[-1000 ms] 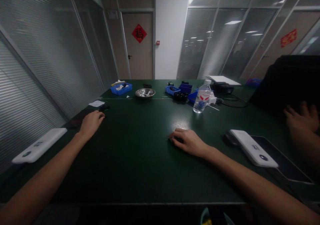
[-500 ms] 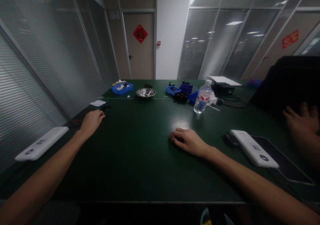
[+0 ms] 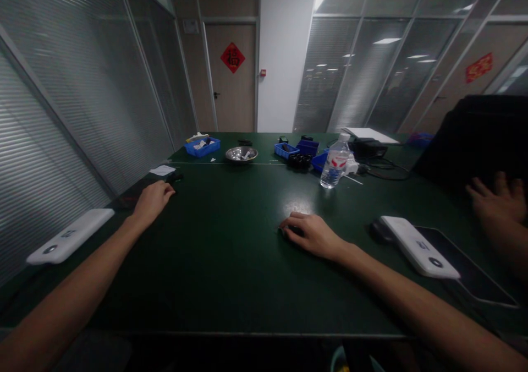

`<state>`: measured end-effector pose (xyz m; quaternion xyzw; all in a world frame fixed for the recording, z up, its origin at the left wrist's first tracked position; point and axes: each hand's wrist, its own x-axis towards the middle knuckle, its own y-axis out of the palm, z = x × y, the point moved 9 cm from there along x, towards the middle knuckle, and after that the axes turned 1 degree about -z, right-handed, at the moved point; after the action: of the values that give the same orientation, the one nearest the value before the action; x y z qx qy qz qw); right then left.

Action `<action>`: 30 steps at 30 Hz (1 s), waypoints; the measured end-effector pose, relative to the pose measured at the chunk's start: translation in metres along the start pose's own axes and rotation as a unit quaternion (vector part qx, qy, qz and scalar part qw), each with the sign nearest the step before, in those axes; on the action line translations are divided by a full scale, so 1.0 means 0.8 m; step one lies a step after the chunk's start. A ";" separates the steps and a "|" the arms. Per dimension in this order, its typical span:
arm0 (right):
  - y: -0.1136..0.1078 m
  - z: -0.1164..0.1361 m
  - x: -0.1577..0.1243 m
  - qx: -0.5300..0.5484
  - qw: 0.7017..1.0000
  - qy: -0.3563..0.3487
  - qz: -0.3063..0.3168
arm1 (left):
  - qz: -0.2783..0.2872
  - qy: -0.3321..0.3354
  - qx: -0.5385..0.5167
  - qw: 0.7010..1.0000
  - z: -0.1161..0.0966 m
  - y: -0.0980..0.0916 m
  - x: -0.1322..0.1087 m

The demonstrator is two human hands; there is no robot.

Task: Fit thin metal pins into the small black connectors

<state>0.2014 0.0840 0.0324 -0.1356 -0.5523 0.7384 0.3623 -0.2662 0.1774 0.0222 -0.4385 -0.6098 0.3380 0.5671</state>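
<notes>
My left hand [image 3: 152, 200] rests at the left side of the dark green table [image 3: 214, 284], its fingers drawn together. Just beyond its fingertips lies a small black object [image 3: 175, 178], with a white sheet of paper [image 3: 162, 170] behind. Near the table's middle, my right hand [image 3: 311, 233] lies on its side with curled fingers, thumb and fingertips meeting. Whatever may be in either pinch is too small or hidden to name. Beyond my right hand stands a clear water bottle [image 3: 333, 165], upright and apart from it.
White power banks lie at left [image 3: 71, 235] and right [image 3: 418, 245], the right one by a black tablet-like slab [image 3: 466, 264]. Farther back are a metal bowl [image 3: 233, 156], blue baskets [image 3: 203, 147] and cables. Another person's hand [image 3: 497, 198] is at the right, before a black bag-like shape [image 3: 478, 135].
</notes>
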 end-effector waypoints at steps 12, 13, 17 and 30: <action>0.004 -0.008 0.001 0.000 1.000 0.004 -0.008 | 0.053 -0.029 -0.137 0.989 -0.011 0.017 0.005; 0.004 -0.008 0.001 -0.001 1.000 0.006 -0.013 | 0.074 -0.020 -0.158 0.985 -0.033 0.020 0.002; 0.003 -0.006 0.000 0.010 0.999 0.012 -0.030 | 0.171 0.088 -0.257 0.947 -0.174 0.025 -0.025; 0.007 0.008 -0.002 0.049 0.998 -0.011 -0.027 | 0.224 0.191 -0.407 0.865 -0.385 0.028 -0.089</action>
<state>0.1961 0.0773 0.0290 -0.0943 -0.5232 0.7558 0.3824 0.0397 0.0947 0.0135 -0.8108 -0.4588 0.0877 0.3527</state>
